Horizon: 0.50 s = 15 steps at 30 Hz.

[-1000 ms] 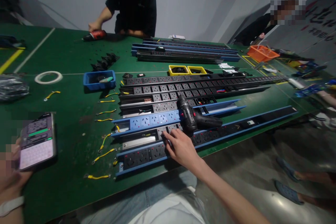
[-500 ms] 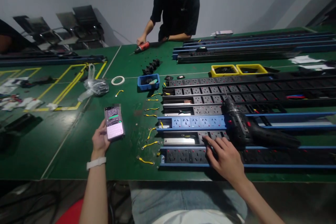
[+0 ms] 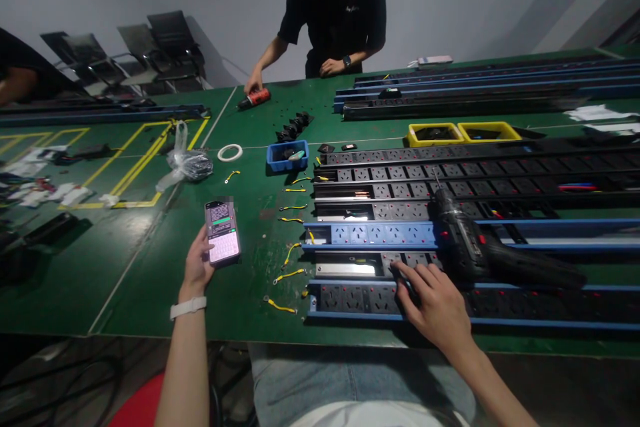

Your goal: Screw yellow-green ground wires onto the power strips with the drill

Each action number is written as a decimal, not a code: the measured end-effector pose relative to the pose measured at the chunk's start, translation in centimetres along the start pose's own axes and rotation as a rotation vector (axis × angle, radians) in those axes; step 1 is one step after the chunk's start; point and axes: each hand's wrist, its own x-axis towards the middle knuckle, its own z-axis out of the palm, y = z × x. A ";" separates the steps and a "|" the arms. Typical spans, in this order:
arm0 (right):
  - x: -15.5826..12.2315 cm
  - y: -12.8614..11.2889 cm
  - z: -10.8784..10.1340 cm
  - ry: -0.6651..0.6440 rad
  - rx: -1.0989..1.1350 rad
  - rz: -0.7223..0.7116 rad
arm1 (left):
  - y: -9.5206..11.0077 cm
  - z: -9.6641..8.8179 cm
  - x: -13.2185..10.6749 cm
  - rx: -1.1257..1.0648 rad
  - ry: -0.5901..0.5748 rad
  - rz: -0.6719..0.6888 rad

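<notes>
"Under our right hand (image 3: 437, 307), what do we have?"

"The nearest socket strip (image 3: 350, 297), black with blue edges, lying lengthwise along the near edge of the desk (image 3: 150, 267). Our palm rests over it with the fingers loosely spread and flat, gripping nothing. The fingertips (image 3: 406, 275) reach its far rim."

"And just beyond those fingers?"

"The cordless drill (image 3: 470, 250), laid on its side across the next strips, its handle pointing away to the right of the hand. We judge it lies there so the hand can take it without a stretch."

"What about our left hand (image 3: 197, 267)?"

"It is closed around a phone (image 3: 223, 232), with the lit screen tipped up toward our face, seemingly so we can read it. A white wristband (image 3: 188, 307) sits just behind the hand."

"Between the two hands?"

"Short yellow wires (image 3: 287, 275) lie scattered on the desk, nearer the strip's end than the phone, likely kept close to the sockets."

"Far from both hands?"

"A co-worker (image 3: 340, 20) stands across the desk, one hand on a red screwdriver (image 3: 254, 99), well apart from us."
</notes>
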 end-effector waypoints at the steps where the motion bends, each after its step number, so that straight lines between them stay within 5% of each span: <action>1: 0.0 0.0 0.0 0.000 0.001 0.000 | 0.0 0.0 0.0 -0.001 -0.006 -0.004; 15: -0.1 0.0 0.1 -0.016 0.017 0.034 | 0.8 0.4 -0.7 0.046 0.006 -0.058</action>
